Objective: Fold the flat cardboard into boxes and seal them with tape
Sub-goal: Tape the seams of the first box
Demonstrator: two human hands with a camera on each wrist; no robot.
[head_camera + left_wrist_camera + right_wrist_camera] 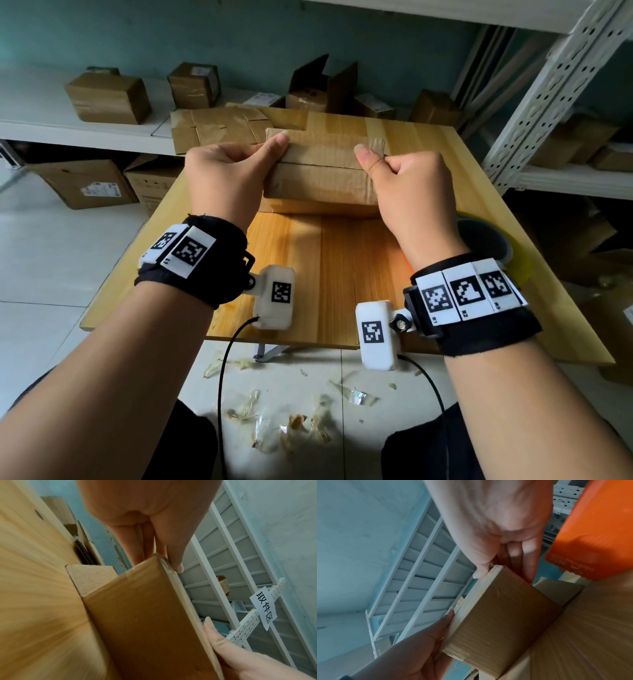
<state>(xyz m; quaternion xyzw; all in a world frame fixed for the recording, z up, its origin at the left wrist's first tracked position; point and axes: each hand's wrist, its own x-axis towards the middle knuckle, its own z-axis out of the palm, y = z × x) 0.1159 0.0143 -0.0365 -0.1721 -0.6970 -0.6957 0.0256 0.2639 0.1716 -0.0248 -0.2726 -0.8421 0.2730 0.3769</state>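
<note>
So the cardboard box (322,178) is sitting on the wooden table (342,267), pretty much in the middle toward the far side, with its two top flaps folded down and meeting in a seam along the top. The left hand (227,174) is gripping the box's left end, thumb pressing down on the top flap and the fingers curling around the side. The right hand (407,186) is doing the same on the right end, thumb lying on top, fingers wrapping down the side. In the left wrist view the box (147,622) is showing clear tape along one edge. A roll of tape (493,246) is lying near the table's right edge, partly hiding behind the right wrist. Flattened cardboard (215,132) is piling up at the table's far left corner, just behind the box.
</note>
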